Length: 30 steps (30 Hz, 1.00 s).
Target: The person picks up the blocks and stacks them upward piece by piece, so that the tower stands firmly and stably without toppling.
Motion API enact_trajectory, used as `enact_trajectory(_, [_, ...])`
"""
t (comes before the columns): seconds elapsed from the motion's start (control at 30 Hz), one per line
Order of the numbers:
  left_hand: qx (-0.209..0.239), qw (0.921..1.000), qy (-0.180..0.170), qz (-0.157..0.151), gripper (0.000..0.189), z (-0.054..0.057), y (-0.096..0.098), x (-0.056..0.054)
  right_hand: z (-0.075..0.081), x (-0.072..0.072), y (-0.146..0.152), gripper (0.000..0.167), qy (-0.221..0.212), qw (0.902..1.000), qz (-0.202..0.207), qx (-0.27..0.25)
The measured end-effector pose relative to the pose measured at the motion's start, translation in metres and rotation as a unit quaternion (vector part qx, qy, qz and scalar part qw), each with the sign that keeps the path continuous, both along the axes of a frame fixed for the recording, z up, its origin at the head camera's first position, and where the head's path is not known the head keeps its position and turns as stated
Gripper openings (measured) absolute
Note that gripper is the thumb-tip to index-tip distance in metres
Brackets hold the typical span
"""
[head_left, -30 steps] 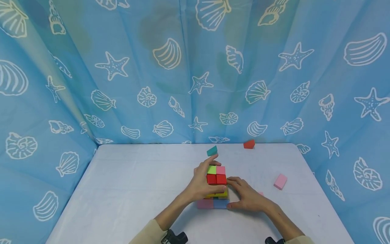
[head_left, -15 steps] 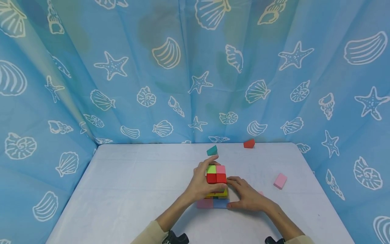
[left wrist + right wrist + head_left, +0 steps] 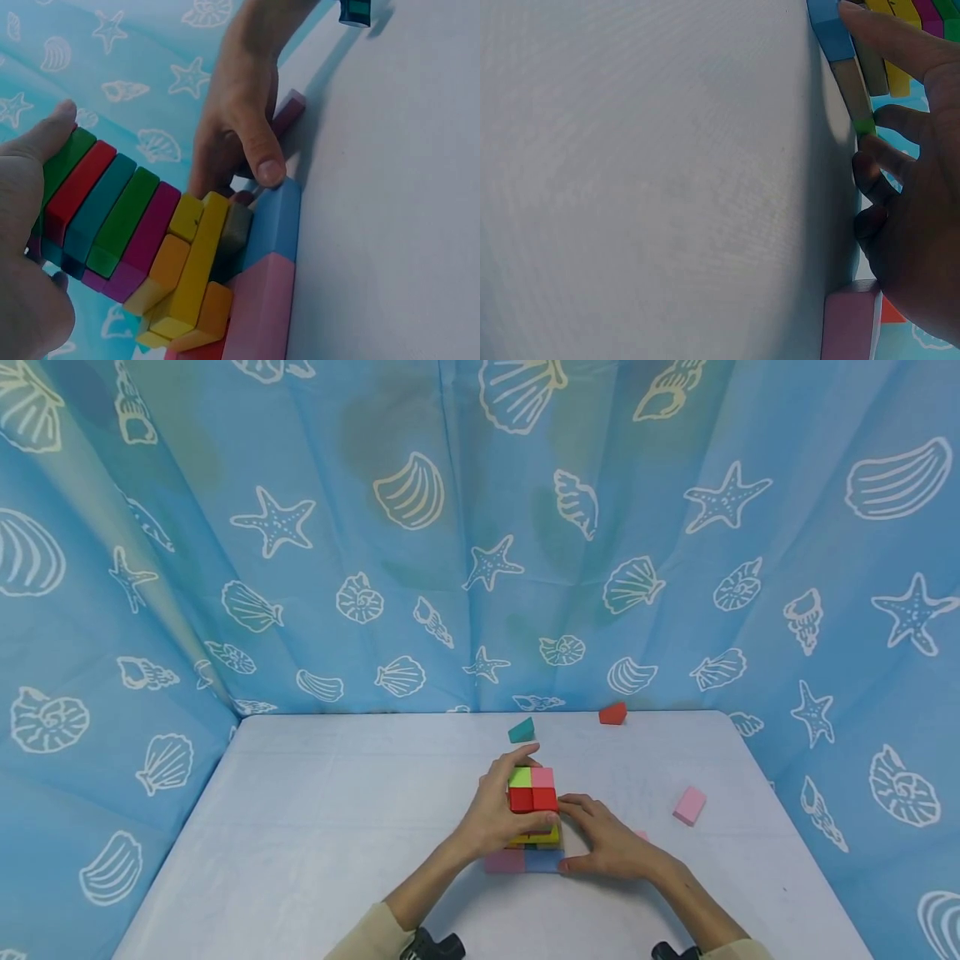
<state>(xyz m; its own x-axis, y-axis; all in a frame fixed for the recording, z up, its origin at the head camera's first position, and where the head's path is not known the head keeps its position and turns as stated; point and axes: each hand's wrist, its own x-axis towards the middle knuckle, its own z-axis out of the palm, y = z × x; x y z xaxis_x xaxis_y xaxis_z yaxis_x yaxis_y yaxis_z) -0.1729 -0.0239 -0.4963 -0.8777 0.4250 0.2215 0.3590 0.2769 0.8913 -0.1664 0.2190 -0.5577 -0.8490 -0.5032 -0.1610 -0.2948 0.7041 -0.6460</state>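
A tower of coloured wooden blocks (image 3: 532,800) stands on the white table, with lime, pink and red blocks at its top. My left hand (image 3: 491,810) grips the upper part, thumb across the front and fingers reaching round behind. Lower down, the left wrist view shows yellow blocks (image 3: 195,270) above a base layer of a blue block (image 3: 274,221) and a pink block (image 3: 262,300). My right hand (image 3: 615,839) holds the base's right side. Its thumb is on the blue block's front corner, and its fingers curl by a green end piece (image 3: 865,126) farther back.
Behind the tower lies a teal block (image 3: 522,730), and a red block (image 3: 612,714) is at the table's far edge. A pink block (image 3: 690,806) lies to the right. Another pink piece (image 3: 642,835) peeks out behind my right hand. A shell-printed blue curtain (image 3: 420,610) hangs behind the table.
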Motion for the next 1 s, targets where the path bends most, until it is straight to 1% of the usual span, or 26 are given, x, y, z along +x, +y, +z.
enact_trajectory(0.17, [0.008, 0.9997, -0.003, -0.022, 0.089, -0.002, -0.001, -0.001, -0.001, 0.0, 0.0, 0.094, 0.003, 1.0, 0.001, 0.0])
enact_trajectory(0.3, [0.005, 0.9997, 0.002, -0.024, 0.092, -0.002, -0.002, -0.001, -0.001, 0.0, 0.0, 0.094, 0.004, 1.0, 0.001, 0.002])
enact_trajectory(0.47, [-0.011, 0.9997, 0.001, -0.024, 0.099, -0.001, -0.006, -0.001, 0.001, -0.001, 0.0, 0.095, 0.0, 1.0, 0.0, 0.005])
enact_trajectory(0.57, [-0.024, 0.9995, -0.003, -0.022, 0.103, 0.0, -0.012, -0.001, 0.002, -0.001, 0.0, 0.095, -0.004, 1.0, -0.002, 0.007])
enact_trajectory(0.63, [-0.033, 0.9993, -0.007, -0.019, 0.105, -0.002, -0.02, -0.002, 0.002, -0.001, -0.001, 0.095, -0.005, 1.0, -0.003, 0.006])
enact_trajectory(0.73, [-0.062, 0.9979, -0.014, -0.01, 0.11, -0.009, -0.034, -0.004, 0.003, -0.001, -0.002, 0.095, -0.007, 0.9999, -0.007, 0.006])
enact_trajectory(0.83, [-0.112, 0.9935, -0.024, 0.001, 0.116, -0.021, -0.05, -0.005, 0.003, -0.001, -0.002, 0.094, -0.008, 0.9999, -0.009, 0.009])
enact_trajectory(0.9, [-0.161, 0.9866, -0.023, 0.004, 0.118, -0.031, -0.059, -0.004, 0.003, -0.001, -0.002, 0.094, -0.009, 0.9999, -0.011, 0.01])
enact_trajectory(1.0, [-0.237, 0.9715, -0.013, 0.001, 0.116, -0.047, -0.071, -0.003, 0.004, -0.001, -0.003, 0.094, -0.007, 0.9999, -0.01, 0.011])
